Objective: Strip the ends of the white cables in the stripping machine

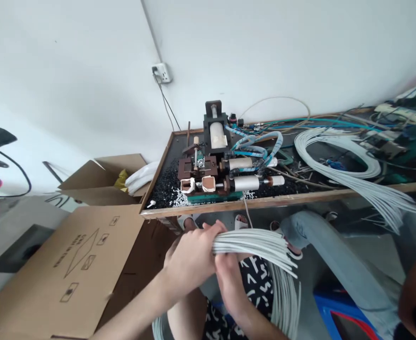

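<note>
My left hand (pixel 190 257) is closed round a bundle of thin white cables (pixel 257 245) that fans out to the right and loops down over my lap. Below and just behind it, my right hand (pixel 231 278) grips the same bundle from underneath. Both hands are in front of the workbench's near edge. On the bench above them stands a small pneumatic cable-stripping machine (pixel 215 165) with metal cylinders and blue hoses.
A wooden-rimmed workbench (pixel 229 204) carries black and white scraps, a big coil of white cables (pixel 338 156) and tangled wires at right. Open cardboard boxes (pixel 69 264) stand at left. Another person's leg in jeans (pixel 335 259) is at right, by a blue stool (pixel 338 316).
</note>
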Available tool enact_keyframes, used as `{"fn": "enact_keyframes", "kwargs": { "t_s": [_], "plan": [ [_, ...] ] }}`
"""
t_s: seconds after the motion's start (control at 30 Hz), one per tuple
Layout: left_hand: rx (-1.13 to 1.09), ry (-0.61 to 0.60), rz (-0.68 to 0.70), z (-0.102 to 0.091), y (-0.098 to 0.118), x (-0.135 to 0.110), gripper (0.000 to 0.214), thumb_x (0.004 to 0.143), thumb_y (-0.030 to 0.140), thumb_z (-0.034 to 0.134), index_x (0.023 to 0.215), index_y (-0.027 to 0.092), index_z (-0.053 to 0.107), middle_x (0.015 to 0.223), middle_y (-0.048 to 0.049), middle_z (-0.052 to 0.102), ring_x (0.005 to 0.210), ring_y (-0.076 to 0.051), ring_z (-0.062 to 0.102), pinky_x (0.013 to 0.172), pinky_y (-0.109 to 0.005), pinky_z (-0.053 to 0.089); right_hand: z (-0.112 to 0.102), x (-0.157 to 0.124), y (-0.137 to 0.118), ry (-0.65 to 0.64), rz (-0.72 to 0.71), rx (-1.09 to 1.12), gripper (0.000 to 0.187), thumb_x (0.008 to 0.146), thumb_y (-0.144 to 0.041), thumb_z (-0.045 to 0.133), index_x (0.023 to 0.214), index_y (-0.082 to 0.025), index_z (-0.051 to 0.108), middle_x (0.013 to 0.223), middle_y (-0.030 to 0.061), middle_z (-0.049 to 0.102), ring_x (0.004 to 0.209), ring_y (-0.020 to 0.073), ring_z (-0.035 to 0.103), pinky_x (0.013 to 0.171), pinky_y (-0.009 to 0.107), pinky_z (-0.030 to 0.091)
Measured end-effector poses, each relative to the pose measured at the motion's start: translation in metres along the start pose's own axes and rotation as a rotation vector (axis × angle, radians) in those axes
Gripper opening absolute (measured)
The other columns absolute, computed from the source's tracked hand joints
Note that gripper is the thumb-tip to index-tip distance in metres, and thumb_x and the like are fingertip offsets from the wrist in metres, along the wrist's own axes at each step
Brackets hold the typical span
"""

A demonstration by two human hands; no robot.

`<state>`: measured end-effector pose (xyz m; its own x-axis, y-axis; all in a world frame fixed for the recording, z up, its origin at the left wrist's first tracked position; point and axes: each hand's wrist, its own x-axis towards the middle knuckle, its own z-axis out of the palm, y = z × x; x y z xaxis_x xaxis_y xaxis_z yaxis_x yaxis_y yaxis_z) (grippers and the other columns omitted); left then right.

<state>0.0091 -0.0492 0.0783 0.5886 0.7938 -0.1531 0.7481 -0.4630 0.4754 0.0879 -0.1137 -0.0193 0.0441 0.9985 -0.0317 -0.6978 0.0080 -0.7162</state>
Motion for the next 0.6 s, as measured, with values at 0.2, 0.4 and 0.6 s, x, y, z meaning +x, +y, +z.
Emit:
{"fn": "enact_keyframes", "kwargs": {
  "t_s": [0.2,0.4,0.6],
  "plan": [
    [-0.041,-0.019,0.183,0.000,-0.009,-0.010,0.050,0.089,0.018,0.056,0.138,0.017,0.055,0.137,-0.0154,0.063,0.128,-0.034,0.058,0.102,-0.050,0.051,0.012,0.031,-0.027,0.228,0.041,0.079,0.040,0.085,-0.056,0.073,0.111,-0.026,0.070,0.129,0.0024,0.067,0.126,0.0279,0.059,0.117,0.047,0.038],
    [-0.389,-0.050,0.163,-0.021,-0.031,-0.005,0.035,0.103,0.040,0.050,0.128,0.021,0.065,0.126,-0.0101,0.070,0.115,-0.026,0.065,0.100,-0.040,0.052,0.007,0.032,-0.029,0.120,-0.049,0.078,0.027,0.089,-0.050,0.069,0.103,-0.028,0.076,0.127,0.0015,0.070,0.128,0.0261,0.057,0.116,0.044,0.039],
    [-0.817,-0.742,0.131,-0.025,-0.070,0.003,0.066,0.080,0.074,0.067,0.102,0.012,0.068,0.067,-0.0040,0.069,0.058,-0.017,0.063,0.061,-0.029,0.053,0.007,0.028,-0.054,-0.159,-0.170,0.151,0.023,0.098,-0.041,0.059,0.101,-0.027,0.077,0.111,0.0030,0.078,0.118,0.0220,0.068,0.111,0.040,0.046]
  ]
}}
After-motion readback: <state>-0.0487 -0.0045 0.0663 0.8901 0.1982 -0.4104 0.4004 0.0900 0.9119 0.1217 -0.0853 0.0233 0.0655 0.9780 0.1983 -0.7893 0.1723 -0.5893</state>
